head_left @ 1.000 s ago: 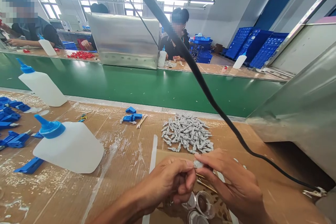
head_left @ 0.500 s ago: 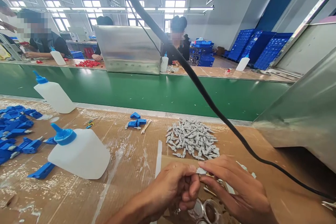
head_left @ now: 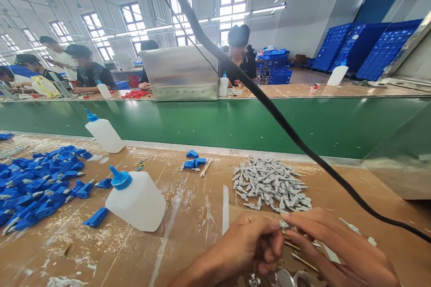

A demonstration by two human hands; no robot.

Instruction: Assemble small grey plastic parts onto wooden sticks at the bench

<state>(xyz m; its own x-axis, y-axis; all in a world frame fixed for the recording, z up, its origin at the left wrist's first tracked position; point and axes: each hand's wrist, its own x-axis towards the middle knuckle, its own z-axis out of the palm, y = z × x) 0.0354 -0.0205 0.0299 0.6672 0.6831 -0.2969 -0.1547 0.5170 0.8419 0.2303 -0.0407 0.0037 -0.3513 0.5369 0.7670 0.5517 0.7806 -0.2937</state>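
Low at the right, my left hand (head_left: 256,244) and my right hand (head_left: 340,246) meet fingertip to fingertip. Pinched between them is a small grey plastic part (head_left: 284,223), mostly covered by the fingers. A thin stick passes under my right fingers; whether it is held I cannot tell. Just beyond the hands spreads a pile of similar grey plastic parts (head_left: 269,184). Below them lies a cotton swab (head_left: 305,262), close to round clear containers (head_left: 284,277) cut off by the frame's bottom edge.
White bottles with blue nozzles (head_left: 138,202) (head_left: 106,135) and a heap of blue plastic parts (head_left: 43,184) occupy the left. Several blue pieces and swabs (head_left: 206,168) lie mid-table. A black cable (head_left: 269,104) crosses in front. Beyond run a green belt (head_left: 188,121) and co-workers.
The camera has turned left, so the scene sits further right and more of the blue heap shows. Both hands remain together on the small grey part.
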